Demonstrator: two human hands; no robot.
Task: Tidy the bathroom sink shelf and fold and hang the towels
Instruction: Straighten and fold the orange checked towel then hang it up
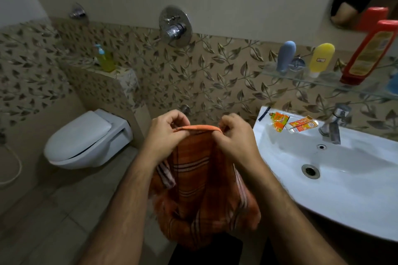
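Left hand (167,133): fingers curled, pinching the top hem of the orange striped towel (200,187) at its left end.
Right hand (233,137): fingers curled, pinching the same hem at its right end; hands near each other, hem taut between them.
Towel: hangs in folds below both hands, between toilet (86,140) and sink (344,178).
Glass shelf (301,80): grey-blue tube (285,56), yellow tube (321,59), red bottle (370,51), all inverted on their caps.
Sink rear-left rim: two orange sachets (293,123), beside the tap (335,125).
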